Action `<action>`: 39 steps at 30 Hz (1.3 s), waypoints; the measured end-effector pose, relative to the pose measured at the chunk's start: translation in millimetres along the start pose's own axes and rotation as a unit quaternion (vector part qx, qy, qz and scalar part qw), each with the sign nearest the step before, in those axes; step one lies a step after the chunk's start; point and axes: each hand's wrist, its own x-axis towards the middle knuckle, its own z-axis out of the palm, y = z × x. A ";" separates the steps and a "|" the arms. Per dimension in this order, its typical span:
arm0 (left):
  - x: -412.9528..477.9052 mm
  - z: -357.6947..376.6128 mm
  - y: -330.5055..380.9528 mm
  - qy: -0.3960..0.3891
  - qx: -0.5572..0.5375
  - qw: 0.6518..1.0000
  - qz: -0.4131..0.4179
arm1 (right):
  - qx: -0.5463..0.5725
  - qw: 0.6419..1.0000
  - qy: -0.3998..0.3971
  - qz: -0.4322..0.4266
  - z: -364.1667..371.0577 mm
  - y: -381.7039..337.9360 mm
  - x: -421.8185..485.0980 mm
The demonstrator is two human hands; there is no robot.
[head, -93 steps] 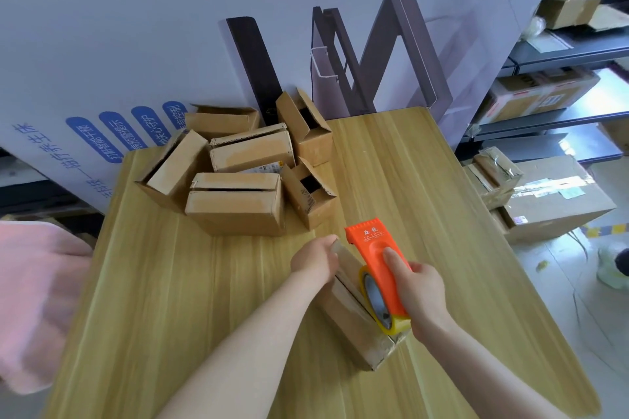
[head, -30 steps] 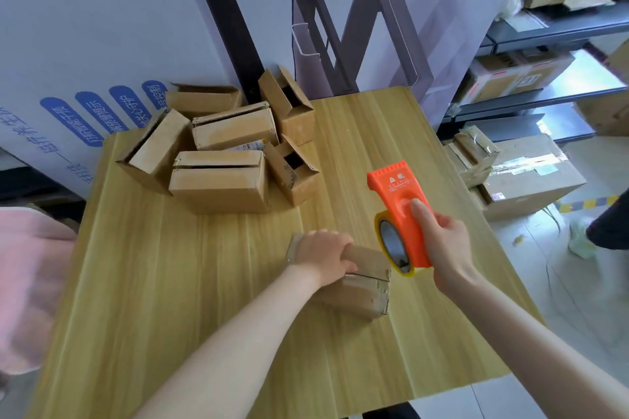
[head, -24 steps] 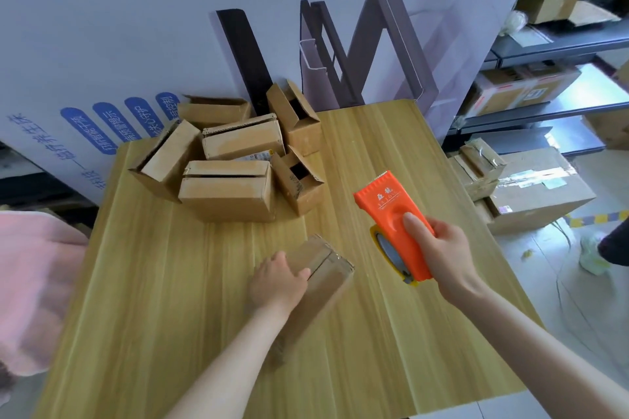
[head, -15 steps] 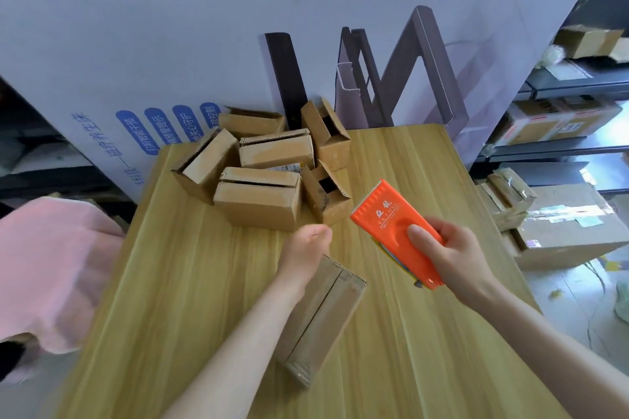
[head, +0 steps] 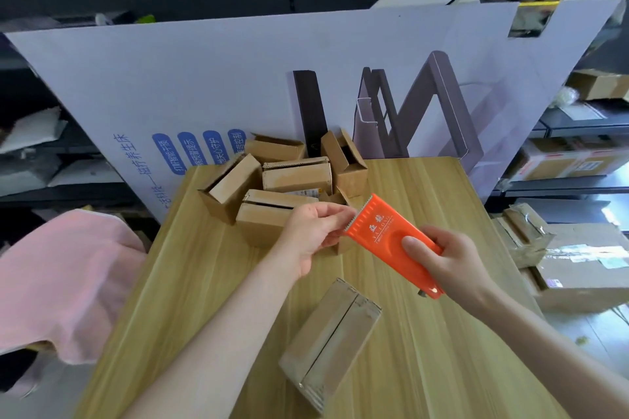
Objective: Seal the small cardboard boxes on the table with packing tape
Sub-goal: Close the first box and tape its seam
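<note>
Probably a stockroom (parcel-laden shelves (head: 558, 184)).

Single head cam, wide-angle, set above near end of counter (head: 425, 350), looking fwd & down. Left hand (head: 311, 235) & right hand (head: 452, 258) close, mid-frame. Faces printed board (head: 238, 78) at far edge.

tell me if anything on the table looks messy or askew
The unsealed boxes at the far end of the table lie jumbled, tipped at different angles, some ends open. The near box lies skewed to the table edge.
</note>
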 end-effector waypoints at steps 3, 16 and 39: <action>5.9 -1.1 5.4 0.053 0.047 0.997 0.023 | -0.032 0.999 0.019 -0.017 4.5 -0.4 4.1; 68.5 -41.6 -27.4 0.184 0.110 0.976 -0.042 | -0.227 0.972 0.021 0.057 -12.7 27.0 -6.4; 89.8 -16.7 -170.0 0.122 0.226 0.957 -0.136 | -0.455 0.858 -0.050 0.231 -3.9 130.5 -8.2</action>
